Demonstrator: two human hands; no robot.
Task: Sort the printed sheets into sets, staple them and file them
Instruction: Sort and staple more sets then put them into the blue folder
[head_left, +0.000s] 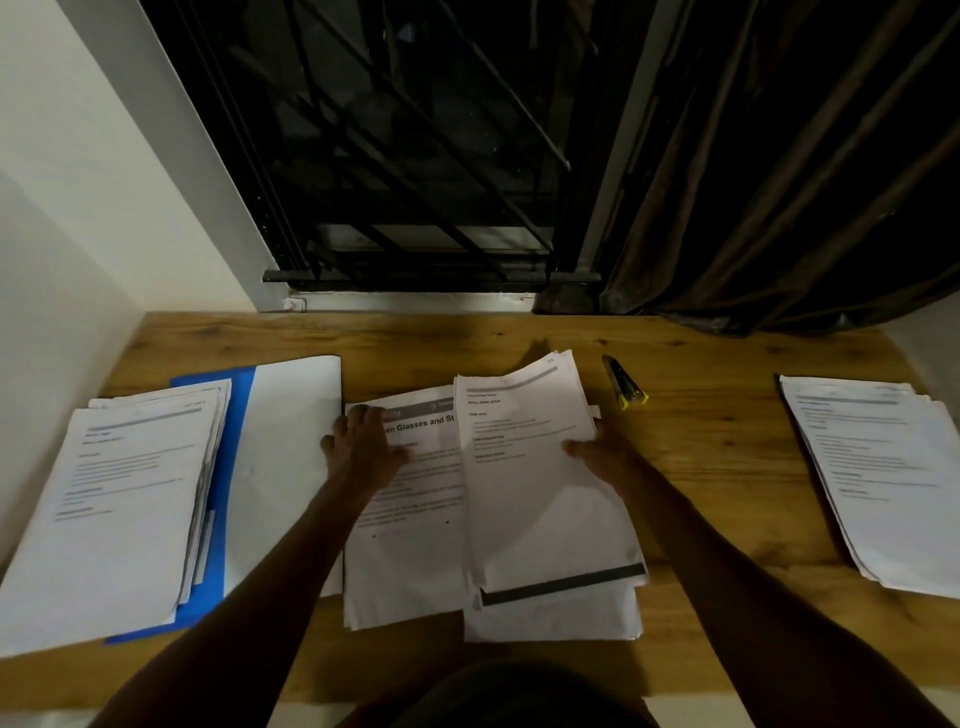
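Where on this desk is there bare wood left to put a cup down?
The widest bare patch of desk lies between the stapler and the right pile. A narrow strip runs along the back edge by the window. The left half and middle are crowded: the left pile on a blue folder, loose sheets under the left hand, held sheets in the right hand.

The wooden table (727, 467) bears printed sheets (878, 478), blue folder (232, 415), stapler (626, 385).

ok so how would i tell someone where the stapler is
Look at the wooden table below the barred window. Past the right hand, just right of the sheets it holds, lies the stapler. Unlike everything near it, it is small, black and yellow.
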